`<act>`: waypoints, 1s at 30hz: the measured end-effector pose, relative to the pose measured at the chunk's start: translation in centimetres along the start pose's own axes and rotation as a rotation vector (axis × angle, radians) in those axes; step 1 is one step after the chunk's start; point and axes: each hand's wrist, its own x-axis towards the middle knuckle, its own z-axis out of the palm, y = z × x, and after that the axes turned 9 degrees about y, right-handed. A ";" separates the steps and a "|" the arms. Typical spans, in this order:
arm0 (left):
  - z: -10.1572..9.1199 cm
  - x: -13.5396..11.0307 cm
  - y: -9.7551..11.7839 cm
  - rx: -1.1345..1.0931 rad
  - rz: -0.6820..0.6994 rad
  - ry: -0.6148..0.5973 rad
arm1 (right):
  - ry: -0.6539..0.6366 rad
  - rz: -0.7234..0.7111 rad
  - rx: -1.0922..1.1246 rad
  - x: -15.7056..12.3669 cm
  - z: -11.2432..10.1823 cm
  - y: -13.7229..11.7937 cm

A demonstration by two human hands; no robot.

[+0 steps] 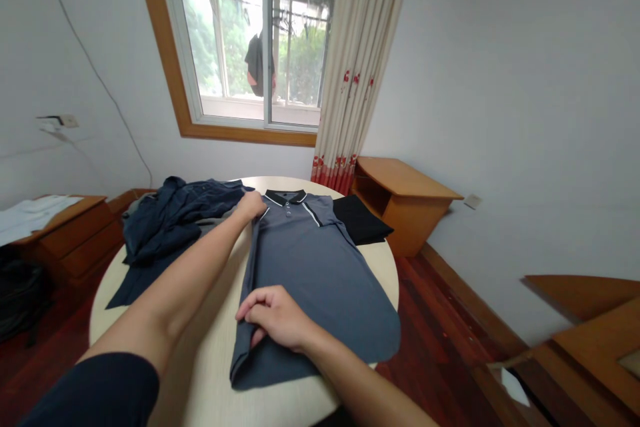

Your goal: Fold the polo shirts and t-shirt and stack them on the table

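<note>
A grey-blue polo shirt (310,273) with a black, white-edged collar lies front up on a round pale table (210,347), collar at the far side. My left hand (251,205) is closed on the shirt near its left shoulder, at the sleeve; the fingertips are partly hidden. Near the hem, my right hand (275,317) pinches the shirt's left side edge, thumb and fingers together. Along that side the cloth is raised and turned inward in a narrow fold. The right sleeve is spread flat.
A heap of dark clothes (175,213) lies on the table's left part. Folded black cloth (360,219) sits at the far right edge, by a wooden cabinet (405,193). Behind are a window and a curtain (357,73). A wooden drawer unit (75,237) stands left.
</note>
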 end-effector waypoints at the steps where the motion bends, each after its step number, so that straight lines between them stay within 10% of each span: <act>1: 0.8 -0.1 1.0 -0.011 0.052 -0.005 | 0.031 0.004 0.023 -0.3 -0.7 0.3; 5: 4.0 -1.5 2.9 -0.060 0.251 -0.055 | 0.108 0.079 0.016 -1.7 -3.6 1.9; 11: 6.2 -1.9 0.1 -0.080 0.345 0.004 | 0.043 0.224 -0.277 -2.2 -6.6 4.0; 19: 7.7 3.5 -3.9 0.028 0.205 0.020 | 0.239 -0.154 -0.589 -2.6 -6.5 4.0; 30: 10.0 10.1 -5.0 0.130 0.128 -0.130 | 0.017 -0.113 -0.592 -0.6 -8.8 6.7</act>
